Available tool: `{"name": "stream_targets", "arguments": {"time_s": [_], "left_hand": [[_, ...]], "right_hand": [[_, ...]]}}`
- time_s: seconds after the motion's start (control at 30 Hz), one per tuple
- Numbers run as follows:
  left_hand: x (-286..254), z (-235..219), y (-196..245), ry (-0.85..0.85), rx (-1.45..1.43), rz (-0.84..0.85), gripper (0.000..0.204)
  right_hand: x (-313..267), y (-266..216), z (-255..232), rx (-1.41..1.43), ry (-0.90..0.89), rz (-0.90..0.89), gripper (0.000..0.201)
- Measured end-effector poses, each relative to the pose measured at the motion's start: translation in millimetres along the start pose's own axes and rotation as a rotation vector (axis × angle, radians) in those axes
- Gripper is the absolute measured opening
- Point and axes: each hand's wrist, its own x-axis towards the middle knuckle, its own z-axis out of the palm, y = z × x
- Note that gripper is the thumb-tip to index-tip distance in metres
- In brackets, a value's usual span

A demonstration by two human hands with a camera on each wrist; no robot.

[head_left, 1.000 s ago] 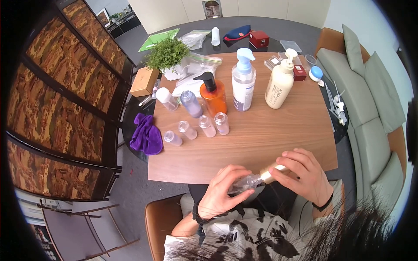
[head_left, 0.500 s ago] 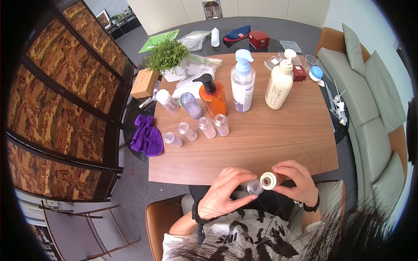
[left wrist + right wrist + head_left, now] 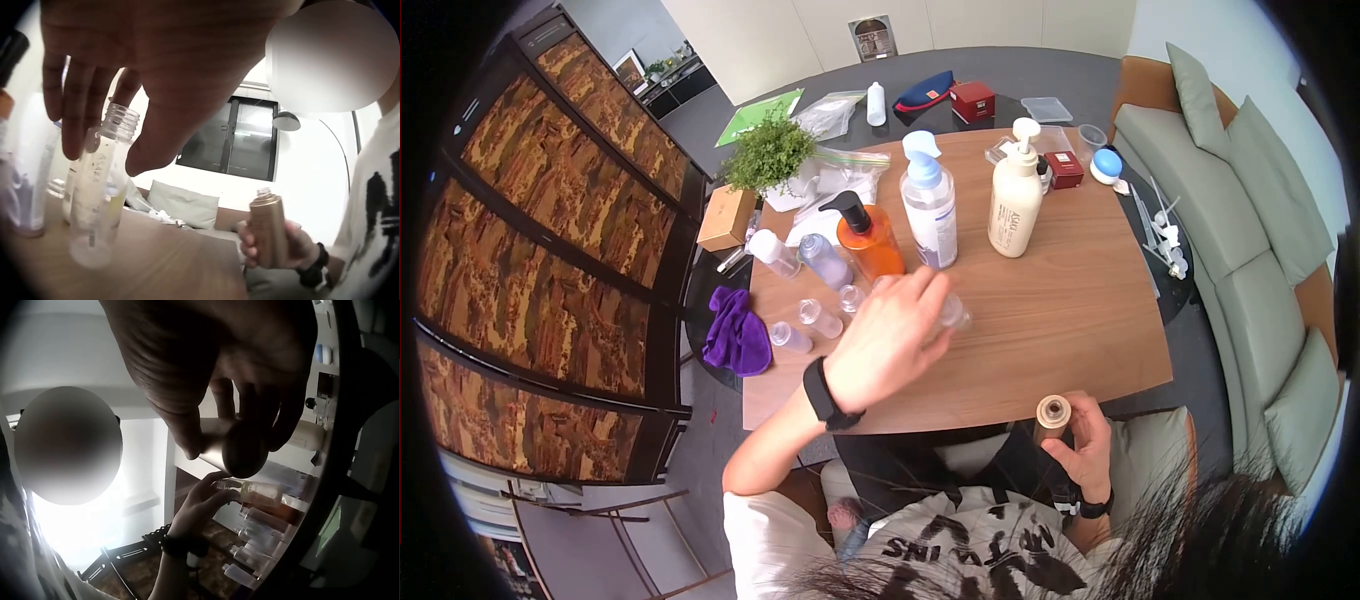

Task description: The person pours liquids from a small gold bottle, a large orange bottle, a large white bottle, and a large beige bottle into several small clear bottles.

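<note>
My left hand (image 3: 885, 335) reaches over the table, thumb and fingers curled round the upper part of a clear plastic bottle (image 3: 97, 194). That bottle has a bare threaded neck and stands near the end of a row of small clear bottles (image 3: 821, 318); the hand partly covers the row. In front of my body my right hand (image 3: 1090, 440) grips a gold-brown bottle (image 3: 269, 231). It is held upright, its narrow neck uncapped. The right wrist view shows its round base (image 3: 245, 450) between thumb and fingers.
Behind the row stand an orange pump bottle (image 3: 870, 245), a blue-topped pump bottle (image 3: 930, 215) and a cream pump bottle (image 3: 1014, 205). A purple cloth (image 3: 737, 335) lies at the left edge. Farther back are a potted plant (image 3: 770, 155) and a cardboard box (image 3: 725, 220).
My left hand has carried the clear bottle from beside the gold-brown one, forward and left to the row. The gold-brown bottle, tilted toward it earlier, is now upright in my right hand.
</note>
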Motion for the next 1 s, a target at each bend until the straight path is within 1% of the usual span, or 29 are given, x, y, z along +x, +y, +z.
{"name": "stream_targets", "arguments": {"time_s": [0.03, 0.1, 0.17, 0.3, 0.37, 0.5, 0.67, 0.77, 0.87, 0.97, 1.0], "left_hand": [[7.2, -2.1, -2.4, -0.015, 0.037, -0.011, 0.05], [17.0, 3.4, -13.4, 0.016, 0.09, 0.026, 0.05], [22.5, 9.0, -21.8, 0.014, 0.133, 0.042, 0.05], [22.8, 16.5, -27.6, -0.013, 0.174, 0.035, 0.051], [20.7, 19.3, -30.1, -0.011, 0.201, 0.04, 0.051], [15.7, 18.6, -31.7, 0.026, 0.206, 0.039, 0.053], [13.6, 2.8, -17.7, 0.079, 0.227, 0.022, 0.057], [12.7, 0.1, -19.4, 0.09, 0.212, 0.032, 0.057], [16.6, 6.8, -30.6, 0.074, 0.234, 0.069, 0.055], [19.9, 16.3, -39.3, -0.011, 0.26, 0.083, 0.053], [20.7, 17.7, -38.5, -0.014, 0.25, 0.09, 0.052]], "right_hand": [[-0.7, -2.1, -1.4, -0.014, -0.007, 0.008, 0.059], [-1.0, -7.4, -3.0, -0.043, -0.026, 0.025, 0.057], [-0.3, -7.1, -3.5, -0.04, -0.016, 0.001, 0.056], [2.1, -4.5, -2.0, -0.04, -0.01, -0.043, 0.055], [2.8, -7.0, -0.1, -0.037, -0.02, -0.038, 0.055], [5.1, -7.1, 3.5, -0.033, -0.037, -0.047, 0.055], [5.8, -6.4, 4.7, -0.049, -0.035, -0.04, 0.055], [6.0, -6.1, 6.9, -0.048, -0.034, -0.031, 0.055], [6.7, -7.8, 9.1, -0.055, -0.048, -0.03, 0.055], [6.3, -9.3, 8.1, -0.075, -0.052, -0.035, 0.055], [5.6, -9.1, 7.7, -0.083, -0.049, -0.036, 0.055]]}}
